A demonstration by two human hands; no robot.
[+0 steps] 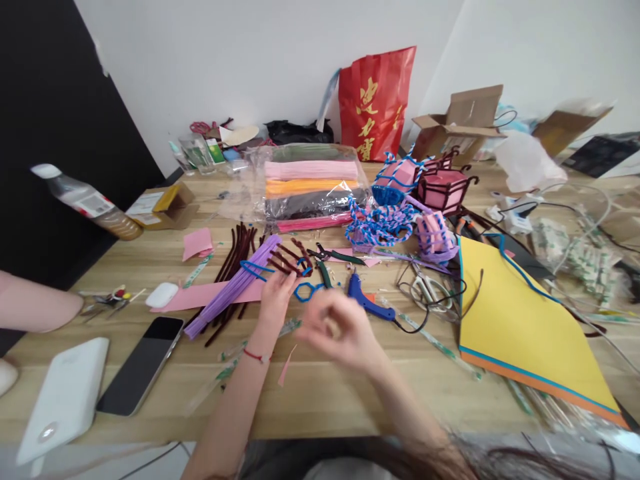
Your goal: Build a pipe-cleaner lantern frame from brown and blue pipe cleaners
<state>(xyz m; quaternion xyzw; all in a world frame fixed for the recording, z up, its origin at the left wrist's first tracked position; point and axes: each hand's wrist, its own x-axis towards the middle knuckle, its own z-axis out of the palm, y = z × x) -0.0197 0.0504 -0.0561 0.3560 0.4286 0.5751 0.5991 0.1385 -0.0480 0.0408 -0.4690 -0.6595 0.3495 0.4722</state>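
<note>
My left hand [277, 298] reaches forward over the wooden table [325, 393], fingers pressed together at the near ends of some brown pipe cleaners [290, 261]. These lie across a bundle of purple pipe cleaners [233, 287]. A small blue pipe-cleaner hexagon [306, 291] lies just right of its fingertips. My right hand [336, 331] hovers nearer to me with curled fingers, smeared by motion; whether it holds anything is unclear. A blue glue gun [367, 301] lies just beyond it.
Another person's arm [35, 310] rests at the left edge. A phone [143, 363], white power bank [65, 393] and tilted bottle [90, 203] are on the left. On the right lie yellow card [515, 320] and scissors [425, 288]. A pipe-cleaner bag [310, 183], pipe-cleaner crafts [400, 180] and a red bag [375, 100] stand behind.
</note>
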